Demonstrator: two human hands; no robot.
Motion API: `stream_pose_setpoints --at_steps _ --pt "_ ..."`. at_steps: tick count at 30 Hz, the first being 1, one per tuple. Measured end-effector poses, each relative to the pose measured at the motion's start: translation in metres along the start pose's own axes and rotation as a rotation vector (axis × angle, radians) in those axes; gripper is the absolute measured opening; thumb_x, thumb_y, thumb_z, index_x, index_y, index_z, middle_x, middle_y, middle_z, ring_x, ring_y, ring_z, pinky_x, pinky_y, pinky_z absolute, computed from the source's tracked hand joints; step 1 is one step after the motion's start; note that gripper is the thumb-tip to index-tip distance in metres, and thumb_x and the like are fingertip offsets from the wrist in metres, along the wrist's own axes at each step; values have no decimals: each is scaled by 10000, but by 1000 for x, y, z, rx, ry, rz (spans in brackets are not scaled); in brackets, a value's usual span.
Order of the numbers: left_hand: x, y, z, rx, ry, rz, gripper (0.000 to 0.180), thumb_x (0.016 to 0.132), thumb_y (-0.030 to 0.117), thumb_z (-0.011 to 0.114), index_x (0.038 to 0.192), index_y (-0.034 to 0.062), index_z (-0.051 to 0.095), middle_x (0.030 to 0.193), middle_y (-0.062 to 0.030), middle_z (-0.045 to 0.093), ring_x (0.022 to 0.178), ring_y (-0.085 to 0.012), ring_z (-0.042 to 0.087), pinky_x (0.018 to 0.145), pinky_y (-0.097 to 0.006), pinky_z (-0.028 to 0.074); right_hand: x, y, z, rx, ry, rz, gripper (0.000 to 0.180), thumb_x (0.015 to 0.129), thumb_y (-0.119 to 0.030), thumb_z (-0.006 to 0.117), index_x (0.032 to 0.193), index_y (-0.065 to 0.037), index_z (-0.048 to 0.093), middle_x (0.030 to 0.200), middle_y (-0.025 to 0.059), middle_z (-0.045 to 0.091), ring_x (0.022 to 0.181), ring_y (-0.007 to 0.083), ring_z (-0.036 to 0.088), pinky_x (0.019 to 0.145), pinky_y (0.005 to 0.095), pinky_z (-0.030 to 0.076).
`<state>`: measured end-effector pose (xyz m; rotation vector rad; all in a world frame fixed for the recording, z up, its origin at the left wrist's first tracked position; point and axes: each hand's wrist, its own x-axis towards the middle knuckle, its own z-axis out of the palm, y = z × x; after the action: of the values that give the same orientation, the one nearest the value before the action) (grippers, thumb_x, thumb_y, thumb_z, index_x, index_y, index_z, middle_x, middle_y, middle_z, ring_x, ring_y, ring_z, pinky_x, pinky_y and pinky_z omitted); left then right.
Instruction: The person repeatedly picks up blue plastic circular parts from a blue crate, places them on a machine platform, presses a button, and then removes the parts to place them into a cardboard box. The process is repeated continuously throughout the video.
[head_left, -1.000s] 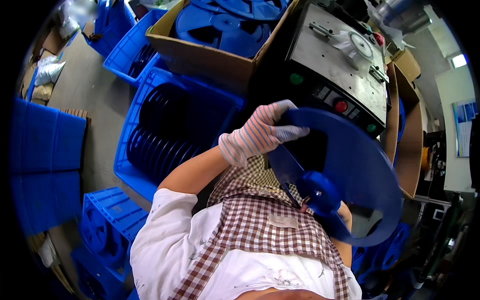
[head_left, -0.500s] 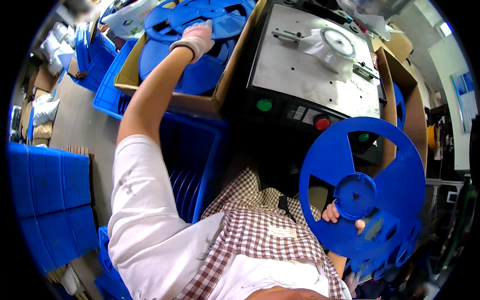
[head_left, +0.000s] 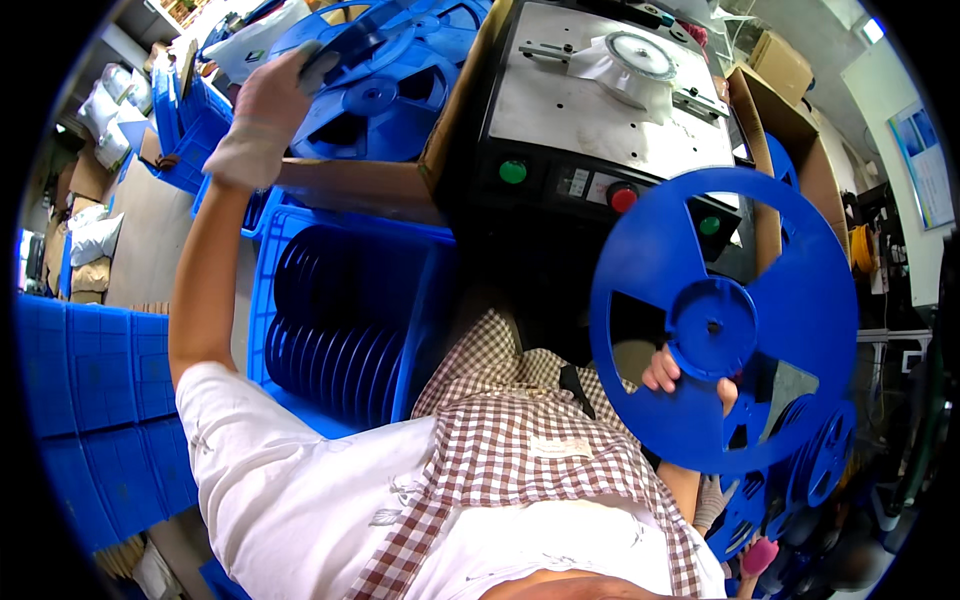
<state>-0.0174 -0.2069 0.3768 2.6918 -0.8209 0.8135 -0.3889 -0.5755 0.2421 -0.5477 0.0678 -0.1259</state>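
Beside the grey press machine (head_left: 610, 100), the gloved left hand (head_left: 262, 115) gripped a blue reel (head_left: 350, 45) over the cardboard box (head_left: 400, 185), while the right hand (head_left: 690, 375) clasped an upright blue reel (head_left: 722, 320).

One head-worn fisheye looks steeply down (close) over the person's chest.

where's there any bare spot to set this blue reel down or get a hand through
The clearest bare patch is the grey metal top plate of the machine, between the white round fixture and the green button. The cardboard box is full of blue reel halves where the left hand reaches. The blue crate is packed with upright reels. The right hand holds the blue reel.
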Motion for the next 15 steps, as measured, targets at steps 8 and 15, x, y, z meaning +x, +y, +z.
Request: stream_pose_setpoints --at_steps 8,15 --pt "-86 145 -34 -148 79 878 366 646 78 698 1009 101 649 748 -35 558 685 -185 563 762 -380 538 75 26 -14 321 -121 291 710 852 -446 512 1403 -38 324 1295 248 479 1104 372 545 918 458 467" --pt "-84 180 4 118 -9 849 457 750 43 665 1170 219 620 1210 -116 562 1160 -286 531 987 -412 446 80 23 0 571 -226 247 759 788 -365 563 1438 -74 301 1343 235 457 1186 370 510 1013 477 423"
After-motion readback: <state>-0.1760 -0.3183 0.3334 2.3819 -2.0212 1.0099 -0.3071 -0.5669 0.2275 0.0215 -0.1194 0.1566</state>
